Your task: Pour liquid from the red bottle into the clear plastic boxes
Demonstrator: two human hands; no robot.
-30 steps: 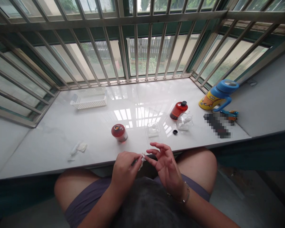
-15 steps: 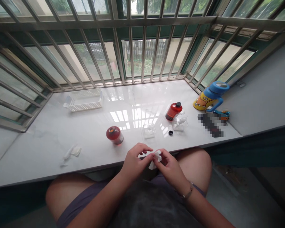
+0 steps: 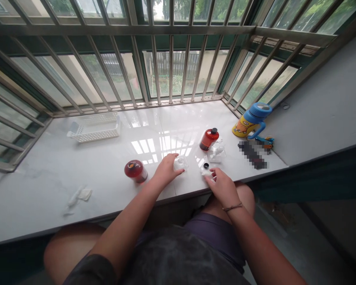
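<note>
My left hand (image 3: 167, 169) reaches over the counter, thumb and fingers spread at the left side of a small clear plastic box (image 3: 182, 162). Whether the fingertips touch the box I cannot tell. At the counter's front edge, my right hand (image 3: 224, 185) pinches a crumpled white tissue (image 3: 207, 174). Just beyond that tissue lies a small black cap (image 3: 206, 166). A red bottle without a cap (image 3: 135, 171) stands left of my left hand. Farther back on the right is another red bottle (image 3: 209, 139), which wears a black cap.
Clear plastic packaging (image 3: 217, 152) lies beside the capped bottle. A blue and yellow handled flask (image 3: 250, 120) and a blurred dark object (image 3: 253, 154) are at the right. A white basket (image 3: 96, 128) sits back left; crumpled scraps (image 3: 84, 194) lie front left. Window bars close off the back.
My hands were together over my lap at the white tissue. They have separated: the left went forward to the clear box, the right moved with the tissue toward the black cap. The view shifted slightly.
</note>
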